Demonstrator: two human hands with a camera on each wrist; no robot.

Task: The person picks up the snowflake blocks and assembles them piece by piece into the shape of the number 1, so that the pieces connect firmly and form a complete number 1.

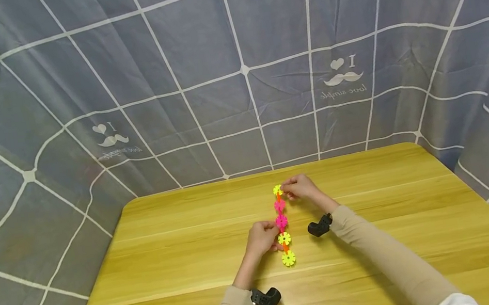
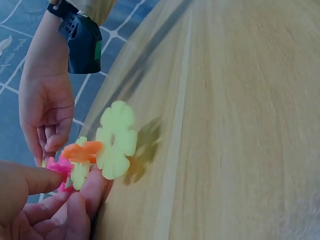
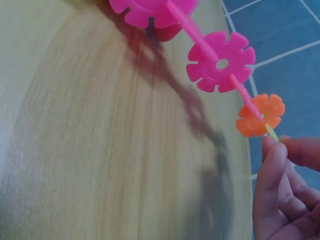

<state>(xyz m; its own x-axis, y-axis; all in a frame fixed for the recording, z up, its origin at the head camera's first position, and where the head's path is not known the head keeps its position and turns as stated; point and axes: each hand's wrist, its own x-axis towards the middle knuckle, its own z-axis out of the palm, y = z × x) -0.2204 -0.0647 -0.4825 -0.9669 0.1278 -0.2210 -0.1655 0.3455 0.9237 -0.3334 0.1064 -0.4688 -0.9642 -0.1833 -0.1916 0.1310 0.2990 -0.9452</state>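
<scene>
A chain of flower-shaped interlocking plastic discs (image 1: 281,221) in yellow, orange and pink runs from near to far in the head view. Near its middle, my left hand (image 1: 261,238) pinches a pink disc (image 2: 59,166) between thumb and fingers. My right hand (image 1: 299,188) pinches the yellow disc (image 3: 271,132) at the far end, beside an orange disc (image 3: 261,116). A yellow disc (image 2: 117,140) forms the near end, with an orange disc (image 2: 82,151) slotted into it. In the right wrist view the chain stands off the table, its shadow falling below.
The wood-grain table (image 1: 171,267) lies under both hands. A grey curtain (image 1: 215,109) with white grid lines hangs behind it and along the sides. Each wrist wears a black camera, the left one (image 1: 266,298) and the right one (image 1: 320,226).
</scene>
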